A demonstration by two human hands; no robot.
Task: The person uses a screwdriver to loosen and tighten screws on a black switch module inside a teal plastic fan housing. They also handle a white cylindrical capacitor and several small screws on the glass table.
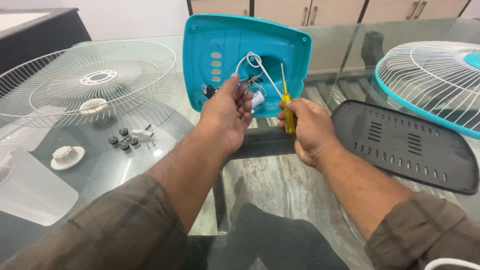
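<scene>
Teal fan base shell point(235, 45) propped on edge on the glass counter point(280, 175), open underside toward the camera.

Head view: shell roughly square with rounded corners, leaning back slightly; row of oval slots down its left side, white wire point(255, 62) looped in the middle cavity. Right hand point(307, 127) closed around a yellow-handled screwdriver point(287, 107), long axis near vertical, thin shaft pointing up into the shell. Left hand point(230, 112) pinched shut on small white parts and wiring at the shell's lower middle; exactly what it grips is hidden by the fingers. Black vented plate point(405, 145) lies flat to the right. Wire fan guard point(90, 82) at left, small black screws and caps point(125, 139) just beside it. Second guard at the right edge is cut off.
</scene>
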